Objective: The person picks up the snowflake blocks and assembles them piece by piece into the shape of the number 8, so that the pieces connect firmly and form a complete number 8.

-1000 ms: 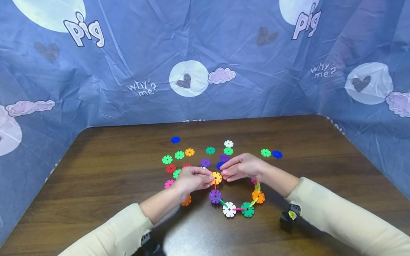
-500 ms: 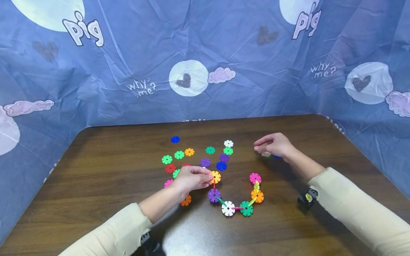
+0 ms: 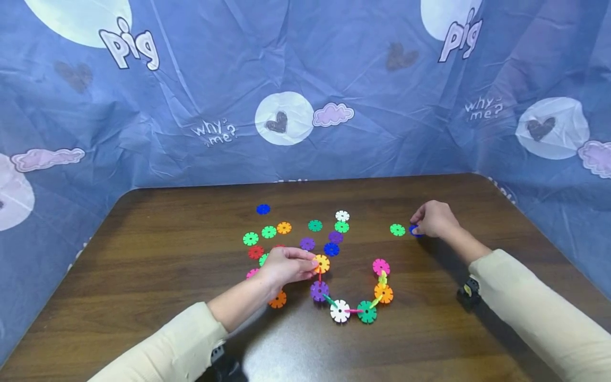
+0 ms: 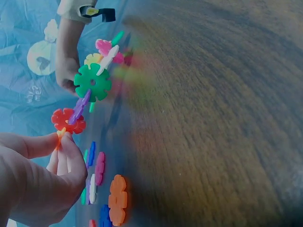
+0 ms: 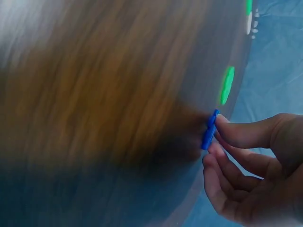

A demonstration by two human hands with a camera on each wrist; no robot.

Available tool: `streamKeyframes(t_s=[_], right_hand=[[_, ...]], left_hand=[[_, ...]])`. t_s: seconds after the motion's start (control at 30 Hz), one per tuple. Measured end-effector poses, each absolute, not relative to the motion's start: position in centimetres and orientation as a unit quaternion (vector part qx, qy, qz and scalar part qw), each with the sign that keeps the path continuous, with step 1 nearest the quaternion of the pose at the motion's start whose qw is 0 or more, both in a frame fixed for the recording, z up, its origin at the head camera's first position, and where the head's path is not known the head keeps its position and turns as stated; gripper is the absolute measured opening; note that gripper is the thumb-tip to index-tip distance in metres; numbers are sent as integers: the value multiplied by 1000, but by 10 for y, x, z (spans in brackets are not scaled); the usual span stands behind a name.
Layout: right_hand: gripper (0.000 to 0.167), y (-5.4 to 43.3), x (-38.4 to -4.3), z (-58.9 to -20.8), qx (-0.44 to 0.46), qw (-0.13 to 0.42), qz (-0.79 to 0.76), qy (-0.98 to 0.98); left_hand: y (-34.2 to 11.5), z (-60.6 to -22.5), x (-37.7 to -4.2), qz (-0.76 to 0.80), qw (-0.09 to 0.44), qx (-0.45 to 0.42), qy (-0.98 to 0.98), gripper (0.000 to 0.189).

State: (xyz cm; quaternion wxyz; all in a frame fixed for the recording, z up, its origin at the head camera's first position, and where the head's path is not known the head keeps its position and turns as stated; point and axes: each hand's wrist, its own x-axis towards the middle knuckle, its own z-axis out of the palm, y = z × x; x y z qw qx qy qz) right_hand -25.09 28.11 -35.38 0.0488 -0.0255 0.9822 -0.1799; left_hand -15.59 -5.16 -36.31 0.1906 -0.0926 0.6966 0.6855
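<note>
My left hand [image 3: 288, 268] pinches a yellow-orange snowflake disc [image 3: 323, 263], a flat notched plastic connector, at the left end of a U-shaped chain of linked discs. In the left wrist view that disc is edge-on between thumb and fingers, joined to a red disc [image 4: 71, 120]. The chain runs through purple [image 3: 319, 291], white [image 3: 340, 311], green [image 3: 367, 312] and orange [image 3: 384, 293] discs to a pink one [image 3: 381, 267] at its right end. Far right, my right hand [image 3: 435, 218] grips a blue disc [image 5: 210, 130] by its edge; fingers hide part of it in the head view.
A light green disc [image 3: 397, 229] lies just left of my right hand. Several loose discs are scattered beyond the chain, among them a white one [image 3: 342, 216] and a blue one [image 3: 331, 249]. An orange disc [image 3: 277, 299] lies below my left wrist. Blue cloth [image 3: 372, 148] surrounds the wooden table [image 3: 143, 265].
My right hand has moved from beside the chain's left end out to the far right and taken hold of the blue disc. The left hand stays at the yellow-orange disc.
</note>
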Motion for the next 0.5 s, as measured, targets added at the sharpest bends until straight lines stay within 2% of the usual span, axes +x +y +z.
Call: streamKeyframes(t_s=[0.1,0.5], right_hand=[[16,283,-251,-353,-27,48,-166,985],[24,290,-251,-350,-43,73,-188,978]], left_hand=[[-52,-363,-157,685,190,-88,697,18],[-50,-364,-159,680,198,-90,700,17]])
